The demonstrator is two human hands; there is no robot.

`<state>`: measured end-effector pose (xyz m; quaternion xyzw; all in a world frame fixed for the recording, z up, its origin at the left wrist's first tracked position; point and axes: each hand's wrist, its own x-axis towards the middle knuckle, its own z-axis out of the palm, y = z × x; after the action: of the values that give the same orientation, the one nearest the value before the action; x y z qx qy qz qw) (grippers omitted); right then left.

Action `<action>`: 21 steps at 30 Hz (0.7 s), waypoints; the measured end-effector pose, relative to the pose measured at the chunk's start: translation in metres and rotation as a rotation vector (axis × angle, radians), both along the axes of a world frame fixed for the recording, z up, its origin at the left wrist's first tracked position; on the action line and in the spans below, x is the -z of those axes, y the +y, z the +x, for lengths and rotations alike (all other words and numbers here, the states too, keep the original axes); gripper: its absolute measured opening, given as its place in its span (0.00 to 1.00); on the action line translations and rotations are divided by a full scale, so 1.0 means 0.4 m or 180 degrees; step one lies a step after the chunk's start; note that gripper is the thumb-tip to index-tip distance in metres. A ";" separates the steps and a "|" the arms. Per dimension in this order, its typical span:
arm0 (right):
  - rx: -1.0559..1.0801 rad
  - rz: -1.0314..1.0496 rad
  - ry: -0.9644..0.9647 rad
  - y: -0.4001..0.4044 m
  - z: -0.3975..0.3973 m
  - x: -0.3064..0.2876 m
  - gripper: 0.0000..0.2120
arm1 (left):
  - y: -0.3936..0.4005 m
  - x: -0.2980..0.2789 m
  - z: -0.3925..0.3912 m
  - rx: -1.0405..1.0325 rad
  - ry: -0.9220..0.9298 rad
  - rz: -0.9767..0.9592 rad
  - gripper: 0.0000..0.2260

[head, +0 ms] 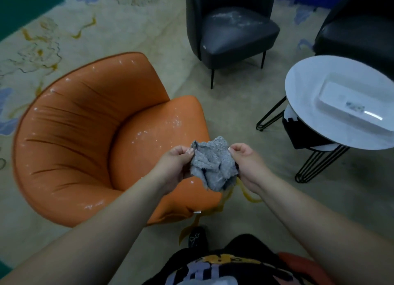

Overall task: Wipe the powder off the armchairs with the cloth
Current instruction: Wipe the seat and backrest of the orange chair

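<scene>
A crumpled grey cloth (214,164) hangs between both hands above the front edge of an orange armchair (85,139). My left hand (174,167) pinches its left edge and my right hand (247,165) pinches its right edge. White powder (157,129) speckles the orange seat, and more dots the chair's rim. A dark grey armchair (230,35) stands further back with powder smeared on its seat (230,18). A second dark armchair (358,33) is partly in view at the top right.
A round white side table (309,114) on black wire legs stands to the right, with a white rectangular tray (349,105) on it. A patterned beige carpet (234,114) covers the floor between the chairs. My own foot (197,237) is below the cloth.
</scene>
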<state>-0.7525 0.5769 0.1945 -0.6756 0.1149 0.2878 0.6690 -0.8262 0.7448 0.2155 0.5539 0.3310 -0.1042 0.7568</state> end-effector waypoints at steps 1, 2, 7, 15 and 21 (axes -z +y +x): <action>-0.0036 0.0128 0.0057 0.015 0.013 -0.001 0.03 | 0.015 0.000 0.016 -0.0023 0.0016 0.0160 0.10; -0.0109 0.0289 0.0135 0.029 0.025 -0.001 0.02 | 0.028 0.001 0.031 -0.0064 0.0023 0.0291 0.09; -0.0940 0.0154 -0.0010 0.089 0.097 0.013 0.21 | 0.050 0.000 0.096 -0.0401 0.0230 0.0359 0.11; -0.1806 0.0389 0.0132 0.135 0.321 0.027 0.11 | 0.045 0.007 0.232 -0.0418 0.0333 0.0745 0.22; -0.2514 0.0278 0.0249 0.135 0.513 0.029 0.16 | 0.000 0.007 0.293 -0.1158 0.0081 -0.0030 0.18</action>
<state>-0.5474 0.6309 0.1830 -0.6272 -0.1406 0.5530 0.5301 -0.7089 0.7449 0.2128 0.4800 0.4348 0.0260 0.7615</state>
